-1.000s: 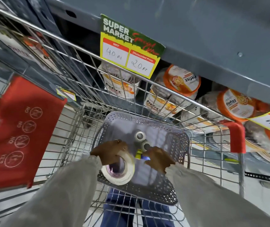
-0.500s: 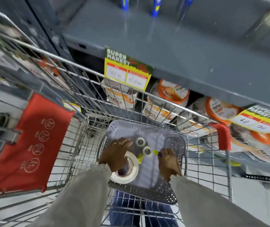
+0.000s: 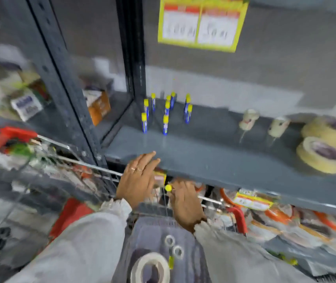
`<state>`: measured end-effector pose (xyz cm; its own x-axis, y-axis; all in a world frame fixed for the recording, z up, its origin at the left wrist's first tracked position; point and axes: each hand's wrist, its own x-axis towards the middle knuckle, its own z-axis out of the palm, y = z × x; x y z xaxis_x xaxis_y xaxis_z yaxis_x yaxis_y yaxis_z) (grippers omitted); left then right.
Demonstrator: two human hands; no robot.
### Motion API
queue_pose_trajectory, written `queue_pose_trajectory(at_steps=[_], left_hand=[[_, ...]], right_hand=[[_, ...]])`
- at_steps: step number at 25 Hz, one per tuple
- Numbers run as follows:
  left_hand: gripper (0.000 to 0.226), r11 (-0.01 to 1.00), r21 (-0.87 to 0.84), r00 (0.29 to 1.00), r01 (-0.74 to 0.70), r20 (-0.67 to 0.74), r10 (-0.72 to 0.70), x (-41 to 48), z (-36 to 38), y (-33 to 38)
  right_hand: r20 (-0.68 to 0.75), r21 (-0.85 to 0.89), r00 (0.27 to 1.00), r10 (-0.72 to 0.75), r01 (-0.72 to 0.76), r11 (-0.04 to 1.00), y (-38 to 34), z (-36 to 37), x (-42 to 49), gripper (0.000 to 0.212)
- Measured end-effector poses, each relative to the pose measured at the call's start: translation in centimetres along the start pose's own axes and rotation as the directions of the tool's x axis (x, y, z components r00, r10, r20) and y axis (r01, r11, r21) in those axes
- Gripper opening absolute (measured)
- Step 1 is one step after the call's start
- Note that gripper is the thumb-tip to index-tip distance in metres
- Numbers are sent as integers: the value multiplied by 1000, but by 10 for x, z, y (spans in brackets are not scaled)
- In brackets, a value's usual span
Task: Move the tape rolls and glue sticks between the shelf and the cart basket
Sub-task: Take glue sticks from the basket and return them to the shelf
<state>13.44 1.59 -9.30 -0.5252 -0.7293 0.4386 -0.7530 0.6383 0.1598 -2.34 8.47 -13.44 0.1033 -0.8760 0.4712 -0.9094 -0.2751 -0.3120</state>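
Two hands up near the shelf [image 3: 203,160] edge. Right hand [image 3: 186,203] pinches a yellow-capped glue stick [image 3: 168,188]; left hand [image 3: 137,178] flat, fingers spread, holding nothing. Nine glue sticks [image 3: 166,113] upright on shelf, tape rolls [image 3: 322,155] to their right. Basket [image 3: 185,250] below holds one big tape roll [image 3: 150,267], two small rolls [image 3: 173,246].

Nine upright glue sticks [image 3: 165,111], four shelf tape rolls [image 3: 322,155], three basket tape rolls [image 3: 150,267], one held glue stick [image 3: 168,187]

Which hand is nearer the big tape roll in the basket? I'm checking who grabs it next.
Left, though only slightly. The left hand is above and left of the big tape roll; the right hand is above and right of it.
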Motion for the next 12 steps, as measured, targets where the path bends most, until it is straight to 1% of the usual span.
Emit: queue_pose_trajectory(at_steps=[1,3,4,5,6,7,9,12], left_hand=[[38,999,-10,998,46,-50,-47,13,-6,-5],[40,996,0,989,89,-116,-88,35,-15,-15],[42,995,13,987,102,-125,-100,45,-19,-18],[45,993,29,986,112,-130,-107,54,-20,-21],[47,991,42,983,126,-137,-120,62,-19,-23],[49,988,49,979,147,-147,-138,70,-16,-27],[51,979,49,969,198,-161,-188,81,-8,-31],[48,976,5,954,216,-215,-210,91,3,-32]], right_hand=[[-51,22,999,18,-16,1000,-3,-6,23,23],[-149,151,977,155,-132,980,-8,-19,67,21],[-180,265,951,252,-200,943,-8,-26,88,18],[-184,386,919,349,-259,886,-5,-32,107,16],[-175,462,883,434,-316,829,2,-34,124,16],[-161,492,848,505,-375,786,11,-33,139,16],[-105,488,786,609,-493,720,29,-23,154,15],[-49,483,707,706,-602,636,42,-8,158,10]])
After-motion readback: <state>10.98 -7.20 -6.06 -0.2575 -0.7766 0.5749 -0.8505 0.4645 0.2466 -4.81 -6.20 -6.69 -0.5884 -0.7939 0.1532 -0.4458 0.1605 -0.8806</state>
